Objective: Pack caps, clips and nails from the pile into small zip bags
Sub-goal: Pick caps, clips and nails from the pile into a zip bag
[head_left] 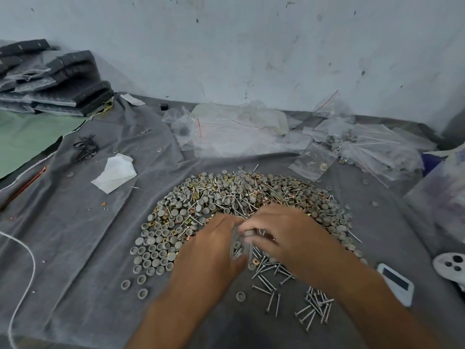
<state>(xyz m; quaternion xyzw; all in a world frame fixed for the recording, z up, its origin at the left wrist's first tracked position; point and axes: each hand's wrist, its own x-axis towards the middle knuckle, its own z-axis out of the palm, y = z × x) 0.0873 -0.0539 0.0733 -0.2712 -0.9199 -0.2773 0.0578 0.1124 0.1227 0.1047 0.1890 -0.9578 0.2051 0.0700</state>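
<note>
Clear zip bag [241,244] upright between hands

Head camera, looking forward-down, close over pile [241,210].

Grey caps [161,240], brass clips [191,185], silver nails [271,301], grey cloth [83,248]

a broad pile [241,197] of grey caps, brass clips and nails spreads over the grey cloth [75,248].
</note>
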